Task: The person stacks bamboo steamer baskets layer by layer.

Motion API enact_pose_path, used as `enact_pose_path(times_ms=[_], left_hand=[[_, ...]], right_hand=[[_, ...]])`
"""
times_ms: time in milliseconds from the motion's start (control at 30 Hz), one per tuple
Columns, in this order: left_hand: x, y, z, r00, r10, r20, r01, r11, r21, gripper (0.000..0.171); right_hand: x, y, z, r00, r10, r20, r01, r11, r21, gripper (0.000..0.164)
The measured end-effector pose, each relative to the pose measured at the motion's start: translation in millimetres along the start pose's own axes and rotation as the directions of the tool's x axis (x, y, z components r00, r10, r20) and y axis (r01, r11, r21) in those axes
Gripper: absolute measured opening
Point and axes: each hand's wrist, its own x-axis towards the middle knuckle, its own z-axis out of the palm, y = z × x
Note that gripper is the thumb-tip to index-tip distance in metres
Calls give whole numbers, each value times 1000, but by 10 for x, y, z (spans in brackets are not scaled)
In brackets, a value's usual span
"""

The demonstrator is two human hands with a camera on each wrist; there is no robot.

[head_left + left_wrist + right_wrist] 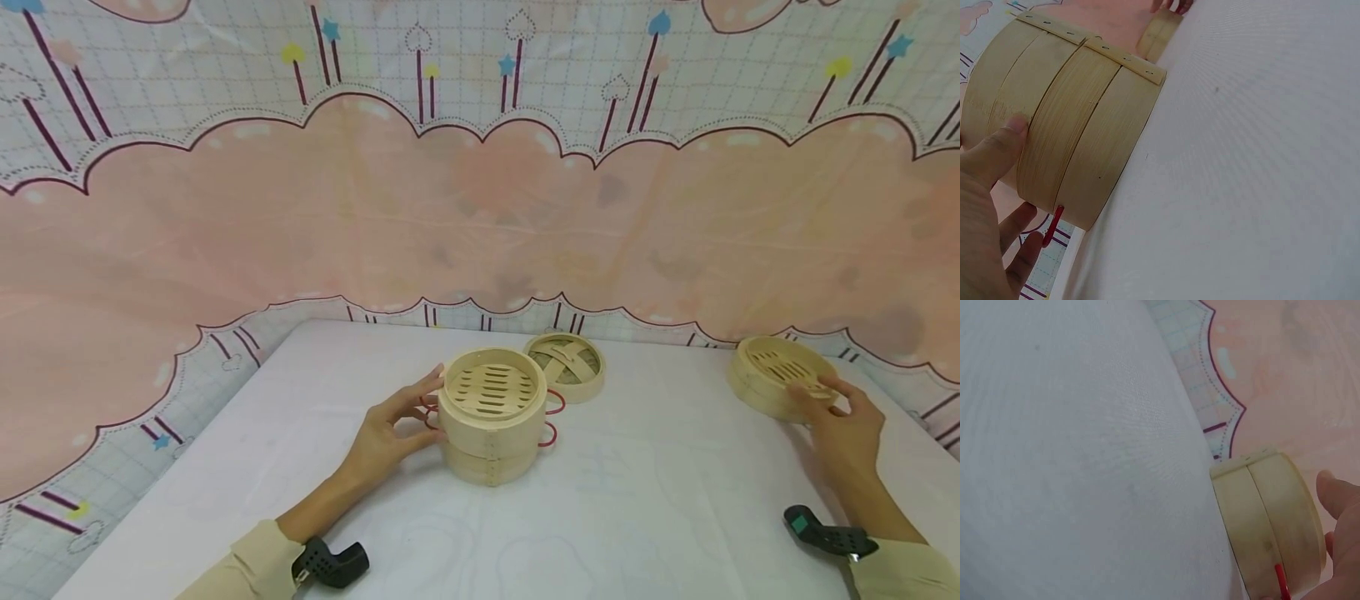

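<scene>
Two hands, two steamer pieces on worktop (645, 500). Left hand (390, 425): fingers grasp steamer stack (492, 429) at left wall. Single tier (772, 367) level, well right of stack; right hand (851, 433) nearer, fingers at near-right rim, grip cannot be told.

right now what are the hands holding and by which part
Left hand: bamboo steamer stack, by its left side. Right hand: single bamboo steamer basket, by its rim.

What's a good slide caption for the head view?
Left hand gripping a two-tier bamboo steamer, right hand at a separate tier, with a lid behind the steamer.
</scene>
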Motion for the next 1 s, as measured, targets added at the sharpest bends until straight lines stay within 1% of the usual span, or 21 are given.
enact_pose_path(times_ms=[200,300,400,567,633,800,1000], left_hand=[[6,22,1,1000,-7,3,7,1000,-1,64],[3,-1,2,1000,-2,4,2,1000,1,65],[-17,-96,5,1000,2,3,-2,1000,-3,66],[-60,-275,-3,999,-32,6,32,999,-24,68],[-50,-215,-7,999,-43,6,43,999,-27,66],[-7,-8,-2,1000,-27,2,27,999,-17,63],[-4,2,2,1000,-8,2,8,1000,-2,63]], right_hand=[[-9,2,0,1000,-24,7,25,999,-47,79],[-5,13,-3,999,-36,12,37,997,-73,78],[-6,26,-4,998,-62,17,63,994,-92,77],[-9,37,-2,996,-82,23,84,992,-95,74],[-5,40,-1,996,-82,23,84,991,-99,73],[-2,36,2,997,-75,16,76,991,-110,73],[-12,19,-4,998,-63,21,65,992,-110,74]])
